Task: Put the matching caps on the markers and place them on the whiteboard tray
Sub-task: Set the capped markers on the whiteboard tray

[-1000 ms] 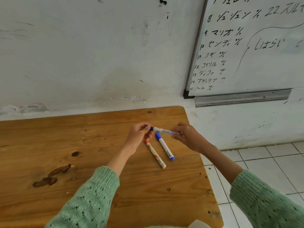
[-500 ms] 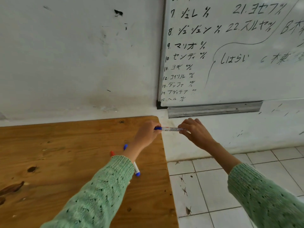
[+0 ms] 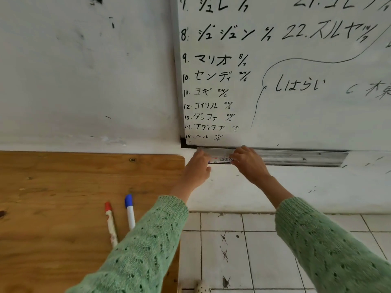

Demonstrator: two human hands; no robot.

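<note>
Fingers of both hands pinch marker (image 3: 224, 160) level at tray (image 3: 296, 158).

This looks like a classroom: a wall-mounted whiteboard (image 3: 296, 70) carries a numbered list of handwritten Japanese names with scores, a metal tray (image 3: 300, 158) runs along its bottom edge, the white wall (image 3: 84, 70) is scuffed, and a wooden tabletop (image 3: 63, 176) stands on a tiled floor (image 3: 243, 250).

Both arms wear loose, pale green knitted sleeves (image 3: 148, 246) with openwork holes and ribbed cuffs.
</note>
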